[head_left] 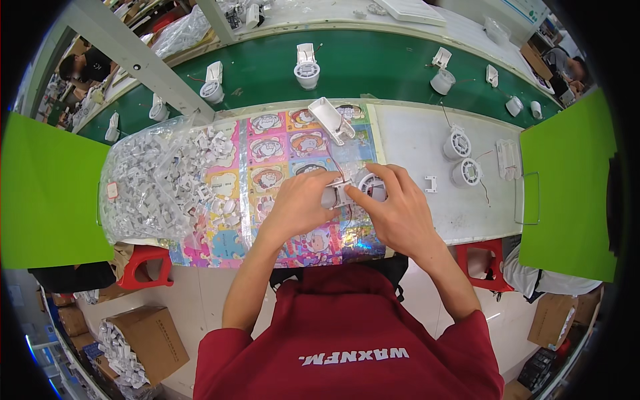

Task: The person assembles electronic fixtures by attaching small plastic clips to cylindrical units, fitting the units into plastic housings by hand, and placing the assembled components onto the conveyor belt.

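Over the colourful printed sheet [270, 170], my left hand [300, 203] pinches a small white plastic bracket [343, 195]. The thumb of my right hand [403, 210] presses on that same bracket. My right fingers curl around a round white housing [373, 185], which is partly hidden by the hand. Thin reddish wires run from between my hands toward a white open-topped casing [331, 121] lying tilted just beyond them. To the right, on the white tabletop, lie a loose white bracket [431, 184] and two round white units [457, 144] with wires.
A large clear bag [140, 180] of small white parts spills onto the sheet at left. Along the far side, a green conveyor belt [267, 73] carries several white assemblies. Green panels [53, 190] flank the table. Red stools [145, 267] and a cardboard box [157, 343] stand below.
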The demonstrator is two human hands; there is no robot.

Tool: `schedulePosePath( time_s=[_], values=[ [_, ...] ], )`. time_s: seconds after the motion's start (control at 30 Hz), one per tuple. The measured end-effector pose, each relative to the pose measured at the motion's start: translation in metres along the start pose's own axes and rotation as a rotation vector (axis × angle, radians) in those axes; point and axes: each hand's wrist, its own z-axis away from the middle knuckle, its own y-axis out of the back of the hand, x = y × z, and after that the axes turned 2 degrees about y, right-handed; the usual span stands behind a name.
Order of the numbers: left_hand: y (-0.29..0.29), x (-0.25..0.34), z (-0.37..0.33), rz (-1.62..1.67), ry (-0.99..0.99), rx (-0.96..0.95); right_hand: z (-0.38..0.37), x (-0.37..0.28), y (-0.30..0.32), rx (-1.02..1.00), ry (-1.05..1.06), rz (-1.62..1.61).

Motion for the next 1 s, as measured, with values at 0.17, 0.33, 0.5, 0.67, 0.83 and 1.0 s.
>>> schedulePosePath(
  time_s=[0.17,0.33,0.5,0.67,0.83,1.0],
  values=[
    [-0.001,-0.004,0.001,0.009,-0.011,0.016,0.0,0.0,-0.004,0.001,-0.01,-0.025],
    [0.0,-0.006,0.002,0.118,-0.056,0.022,-0.002,0.001,-0.002,0.016,0.02,0.013],
    [0.001,-0.007,0.0,0.208,-0.062,0.066,-0.002,-0.001,-0.007,0.04,0.021,0.019],
    [-0.004,-0.013,0.001,0.264,0.031,0.052,-0.001,-0.001,-0.013,0.082,0.031,0.021],
    [-0.01,-0.02,0.005,0.263,0.075,0.014,0.002,0.001,-0.023,0.059,0.058,-0.024],
    [-0.018,-0.036,0.007,0.556,0.127,-0.104,0.007,-0.006,-0.021,0.043,0.072,-0.022]
  ],
)
